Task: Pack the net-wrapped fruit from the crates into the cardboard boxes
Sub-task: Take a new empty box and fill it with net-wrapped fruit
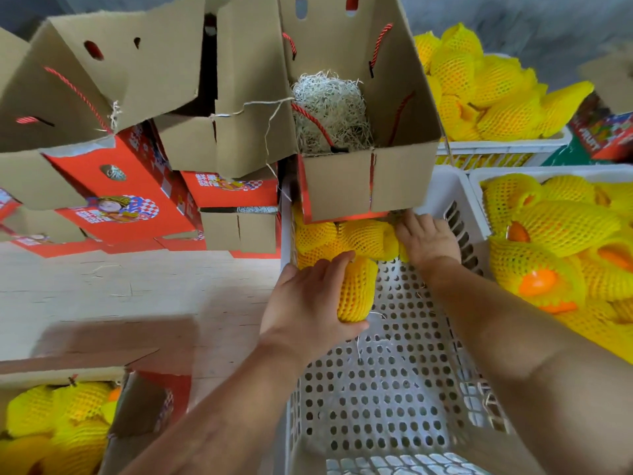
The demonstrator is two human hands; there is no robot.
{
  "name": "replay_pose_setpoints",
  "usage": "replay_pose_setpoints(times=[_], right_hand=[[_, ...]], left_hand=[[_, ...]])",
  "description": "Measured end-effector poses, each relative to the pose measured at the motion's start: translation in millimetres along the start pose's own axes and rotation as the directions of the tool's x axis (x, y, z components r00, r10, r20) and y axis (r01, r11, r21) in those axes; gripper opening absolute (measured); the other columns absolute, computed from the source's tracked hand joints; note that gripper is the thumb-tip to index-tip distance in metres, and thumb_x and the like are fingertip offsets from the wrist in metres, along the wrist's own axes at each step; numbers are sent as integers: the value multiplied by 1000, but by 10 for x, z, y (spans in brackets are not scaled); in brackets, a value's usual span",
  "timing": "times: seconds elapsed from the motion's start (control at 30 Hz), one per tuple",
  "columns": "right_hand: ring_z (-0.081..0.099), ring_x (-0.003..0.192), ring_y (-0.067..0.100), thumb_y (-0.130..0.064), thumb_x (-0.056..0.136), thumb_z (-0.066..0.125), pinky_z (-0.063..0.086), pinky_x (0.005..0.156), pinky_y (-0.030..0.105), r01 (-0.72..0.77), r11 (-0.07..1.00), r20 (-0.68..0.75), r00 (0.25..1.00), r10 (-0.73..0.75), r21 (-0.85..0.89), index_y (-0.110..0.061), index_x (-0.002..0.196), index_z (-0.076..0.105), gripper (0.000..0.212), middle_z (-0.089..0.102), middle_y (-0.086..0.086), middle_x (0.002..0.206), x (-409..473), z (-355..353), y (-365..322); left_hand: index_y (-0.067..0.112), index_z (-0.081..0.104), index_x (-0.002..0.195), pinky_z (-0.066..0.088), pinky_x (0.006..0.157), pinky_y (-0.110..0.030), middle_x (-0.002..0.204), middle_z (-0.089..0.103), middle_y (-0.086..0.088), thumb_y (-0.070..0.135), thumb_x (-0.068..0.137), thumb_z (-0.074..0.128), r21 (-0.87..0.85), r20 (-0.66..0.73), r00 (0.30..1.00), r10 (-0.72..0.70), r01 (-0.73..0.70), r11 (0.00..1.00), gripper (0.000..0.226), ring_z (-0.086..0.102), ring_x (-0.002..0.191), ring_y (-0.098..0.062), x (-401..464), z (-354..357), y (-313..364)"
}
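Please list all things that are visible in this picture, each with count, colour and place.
Near crate: one, white, perforated, centre; few fruit left at its far end.
Held fruit: one, yellow net, in near crate.
Open box: one, brown card, red rope handles, above the crate's far end; pale shredded filling inside.
Other boxes: several, brown and red, stacked at left.
Packed box: one, bottom left, holds yellow-netted fruit.
Full crates: two, white, right, heaped with netted fruit.
Floor: pale, left.
Left hand: grips held fruit.
Right hand: rests on fruit under open box.
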State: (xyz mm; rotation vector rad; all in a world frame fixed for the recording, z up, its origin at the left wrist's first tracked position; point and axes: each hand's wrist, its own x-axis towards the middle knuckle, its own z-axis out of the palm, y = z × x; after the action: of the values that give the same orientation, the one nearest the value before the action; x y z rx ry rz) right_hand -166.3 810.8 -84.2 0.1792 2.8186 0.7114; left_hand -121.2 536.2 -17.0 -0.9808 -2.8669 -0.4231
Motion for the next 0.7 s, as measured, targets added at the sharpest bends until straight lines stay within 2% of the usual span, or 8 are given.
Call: replay_pose_setpoints(times=[0.13,0.23,0.37,0.4,0.5,0.57,0.63,0.7], right_hand=[[41,125,25,-28,94,59,36,100,36,-57,997,22,998,58,-45,-18,151,24,68,45,5,142,-45,-39,-40],[36,127,26,-61,94,53,28,103,40,-120,992,51,991,122,-43,-14,153,27,80,49,2,141,-248,-111,-67],[44,129,29,-89,77,41,30,103,47,-236,937,57,972,229,259,-18,133,50,91,59,3,131,-805,-501,-164],[51,123,29,-90,73,45,38,99,47,-265,867,76,963,258,422,-19,131,49,91,59,4,127,-975,-613,-203],[55,102,23,-69,65,77,49,76,38,-223,449,83,947,311,865,-25,113,41,75,49,-3,109,-1512,-938,-399],[51,85,13,-49,65,90,37,60,18,-108,326,-21,929,369,939,-25,103,34,72,45,-7,95,-1831,-1142,-583],[55,67,4,-46,66,92,37,49,18,-10,199,-70,918,391,980,-26,106,34,73,51,-5,82,-2104,-1403,-848],[62,70,6,-56,68,87,47,55,28,59,117,-99,922,374,991,-32,121,38,77,63,2,87,-2278,-1691,-1204]], left_hand=[[30,23,155,39,105,-38,139,61,6,82,70,68,-9,17,1000,15,-15,1000,109,64,119,-20,11,16,-25],[25,30,154,42,101,-39,139,61,3,80,69,69,-15,-10,999,48,-48,999,109,65,117,-21,-1,25,-41],[21,40,140,45,94,-40,127,68,-1,73,65,80,-143,-79,996,28,-39,989,100,69,107,-26,-25,-23,-18],[21,42,139,45,94,-40,126,68,-1,73,64,80,-201,-81,997,-2,-14,980,99,68,107,-26,-40,-60,-8],[23,46,142,51,98,-41,131,66,1,70,64,84,-473,-58,996,-69,34,880,98,66,113,-24,-161,-197,-38],[32,44,144,52,102,-42,138,61,9,64,63,89,-708,27,996,-82,77,702,97,62,120,-12,-360,-325,-133],[47,44,136,54,100,-43,134,61,18,61,61,91,-851,94,993,-76,119,511,90,62,119,-3,-630,-490,-309],[55,43,128,58,92,-46,124,65,21,63,60,91,-913,106,987,-117,144,383,84,66,110,-4,-932,-672,-557]])
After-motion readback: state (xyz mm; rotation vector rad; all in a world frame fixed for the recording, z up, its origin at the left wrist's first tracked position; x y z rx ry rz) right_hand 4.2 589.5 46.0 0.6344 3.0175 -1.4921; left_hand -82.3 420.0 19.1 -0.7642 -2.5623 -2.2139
